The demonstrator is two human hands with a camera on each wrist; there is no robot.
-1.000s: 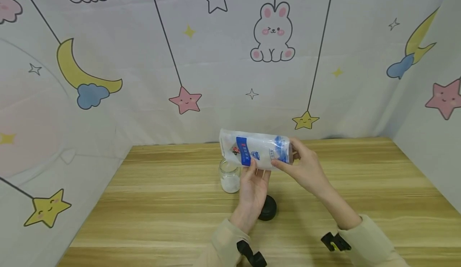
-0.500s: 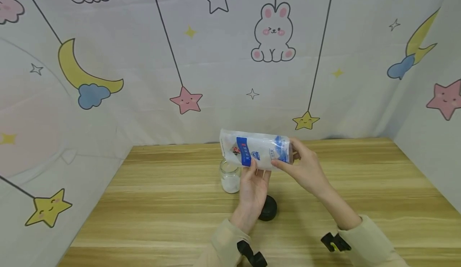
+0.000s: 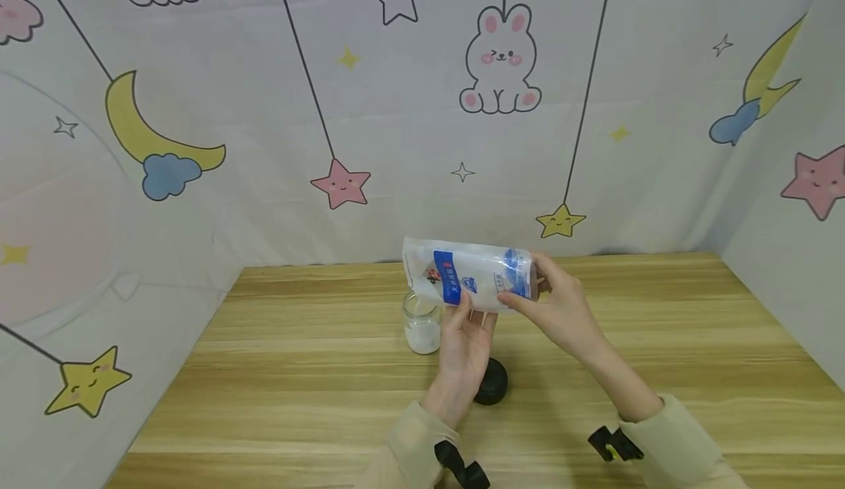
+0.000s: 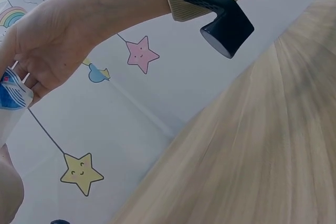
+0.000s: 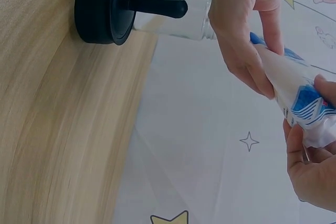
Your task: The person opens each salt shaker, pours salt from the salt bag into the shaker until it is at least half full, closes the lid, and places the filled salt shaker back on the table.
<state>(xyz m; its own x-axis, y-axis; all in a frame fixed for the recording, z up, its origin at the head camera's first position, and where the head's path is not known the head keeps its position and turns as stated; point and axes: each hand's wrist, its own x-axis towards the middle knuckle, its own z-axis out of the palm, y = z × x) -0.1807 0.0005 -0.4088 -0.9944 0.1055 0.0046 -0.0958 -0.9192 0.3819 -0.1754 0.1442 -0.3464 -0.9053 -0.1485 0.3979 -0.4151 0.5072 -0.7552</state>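
A white and blue bag of salt (image 3: 485, 273) lies nearly level in the air, its left end over the mouth of a glass jar (image 3: 422, 331). White grains fill the lower part of the jar. From below, my left hand (image 3: 464, 350) grips the middle of the bag, thumb on its front. At the bag's right end my right hand (image 3: 561, 306) holds it, thumb in front and fingers behind. Both hands on the bag (image 5: 289, 80) also appear in the right wrist view. A black lid (image 3: 491, 383) with a rod-like handle (image 5: 160, 5) rests on the table by my left wrist.
The wooden table (image 3: 297, 394) carries the jar and lid. A white cloth (image 3: 396, 130) printed with stars, moons and a rabbit hangs behind and along both sides. Black camera mounts (image 3: 462, 467) sit on both sleeves.
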